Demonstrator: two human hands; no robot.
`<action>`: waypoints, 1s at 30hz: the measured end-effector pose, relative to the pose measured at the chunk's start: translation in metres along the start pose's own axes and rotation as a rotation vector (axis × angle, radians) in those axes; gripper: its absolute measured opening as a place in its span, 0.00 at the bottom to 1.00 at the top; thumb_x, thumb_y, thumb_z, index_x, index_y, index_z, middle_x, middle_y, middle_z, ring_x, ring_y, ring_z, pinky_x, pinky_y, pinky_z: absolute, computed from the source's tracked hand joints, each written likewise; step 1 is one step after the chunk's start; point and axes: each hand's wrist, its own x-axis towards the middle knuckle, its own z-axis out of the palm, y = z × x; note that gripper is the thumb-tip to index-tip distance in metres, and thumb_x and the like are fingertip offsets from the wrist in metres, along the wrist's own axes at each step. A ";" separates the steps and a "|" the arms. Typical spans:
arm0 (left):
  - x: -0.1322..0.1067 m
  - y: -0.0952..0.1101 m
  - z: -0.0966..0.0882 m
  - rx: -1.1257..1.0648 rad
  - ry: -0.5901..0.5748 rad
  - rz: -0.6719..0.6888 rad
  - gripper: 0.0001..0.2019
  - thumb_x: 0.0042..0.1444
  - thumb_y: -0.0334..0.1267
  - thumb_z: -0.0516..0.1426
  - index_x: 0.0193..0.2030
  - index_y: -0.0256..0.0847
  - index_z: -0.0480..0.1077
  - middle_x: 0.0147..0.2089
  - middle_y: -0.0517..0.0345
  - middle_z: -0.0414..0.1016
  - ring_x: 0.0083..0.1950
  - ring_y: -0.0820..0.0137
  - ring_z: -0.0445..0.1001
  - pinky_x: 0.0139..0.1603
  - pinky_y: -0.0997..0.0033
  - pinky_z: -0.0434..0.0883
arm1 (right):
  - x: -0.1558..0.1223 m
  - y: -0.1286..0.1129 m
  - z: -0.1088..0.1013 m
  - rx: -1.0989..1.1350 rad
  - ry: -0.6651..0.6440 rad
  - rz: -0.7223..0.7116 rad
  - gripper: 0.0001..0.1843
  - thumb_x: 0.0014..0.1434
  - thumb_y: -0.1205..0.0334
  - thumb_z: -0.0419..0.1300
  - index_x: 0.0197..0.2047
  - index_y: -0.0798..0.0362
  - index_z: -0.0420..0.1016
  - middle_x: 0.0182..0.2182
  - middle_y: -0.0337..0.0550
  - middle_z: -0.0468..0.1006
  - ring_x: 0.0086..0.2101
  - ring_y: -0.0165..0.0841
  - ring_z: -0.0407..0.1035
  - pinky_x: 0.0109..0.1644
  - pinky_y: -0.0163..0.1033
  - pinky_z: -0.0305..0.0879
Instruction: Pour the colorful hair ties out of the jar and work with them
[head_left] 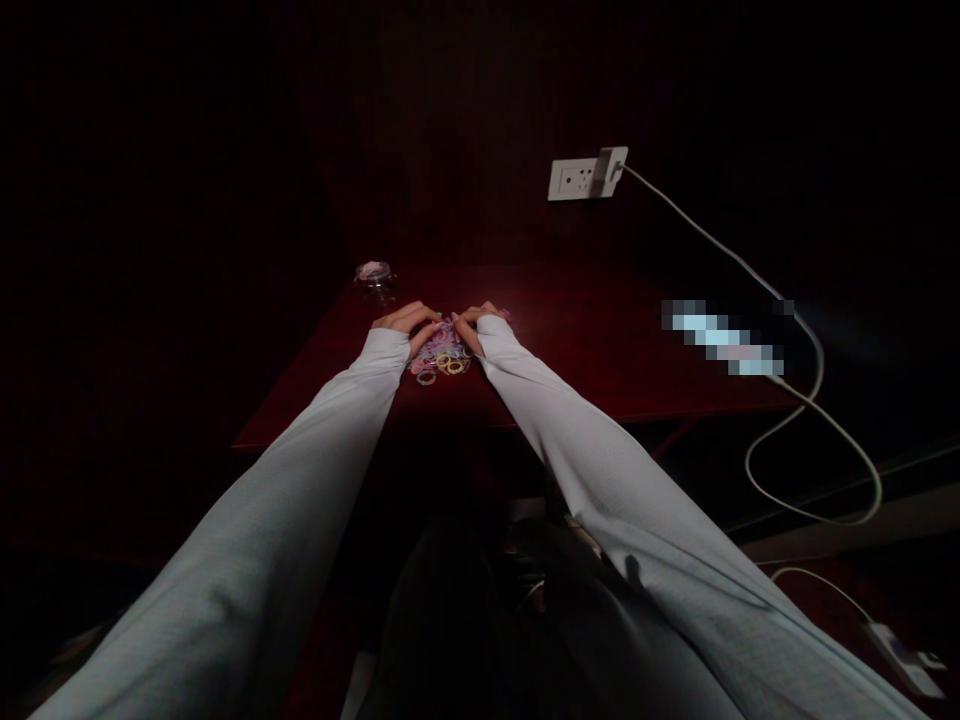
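Observation:
A loose pile of small elastic hair ties (442, 350), in pink, lilac, yellow and green, lies near the front edge of the dark red table. At the pile's far left side is my left hand (409, 318), its fingers bent and the thumb close to the index fingertip. My right hand (472, 315) faces it from the other side, fingers curled in towards the ties. Both sets of fingertips meet the far end of the heap. Whatever is pinched between them is too small and dark to make out.
A clear jar (375, 278) with something pink at its top stands at the table's back left. On the wall is a socket (581, 178) with a plugged-in charger. Its white cable (712, 238) loops down at right past a pixelated object (724, 338). A power strip (904, 655) lies low right.

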 end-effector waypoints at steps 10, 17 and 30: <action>0.000 0.005 -0.009 0.006 -0.039 0.043 0.13 0.73 0.45 0.56 0.49 0.45 0.81 0.47 0.52 0.83 0.47 0.65 0.81 0.44 0.69 0.72 | -0.001 0.001 -0.003 0.016 0.018 -0.011 0.27 0.69 0.49 0.62 0.19 0.48 0.72 0.28 0.42 0.80 0.44 0.40 0.68 0.60 0.48 0.63; 0.000 0.004 -0.010 0.051 -0.032 0.077 0.14 0.74 0.46 0.55 0.49 0.45 0.82 0.46 0.51 0.84 0.47 0.64 0.81 0.45 0.69 0.73 | -0.004 0.000 -0.006 0.056 0.023 -0.002 0.28 0.70 0.50 0.61 0.18 0.48 0.71 0.29 0.42 0.79 0.45 0.40 0.68 0.59 0.48 0.62; 0.000 0.001 -0.008 0.105 -0.026 0.095 0.16 0.75 0.49 0.54 0.49 0.47 0.82 0.46 0.54 0.84 0.47 0.65 0.82 0.44 0.70 0.73 | -0.014 -0.001 -0.015 0.086 0.038 -0.096 0.23 0.70 0.52 0.59 0.23 0.47 0.76 0.36 0.43 0.81 0.50 0.40 0.65 0.60 0.46 0.64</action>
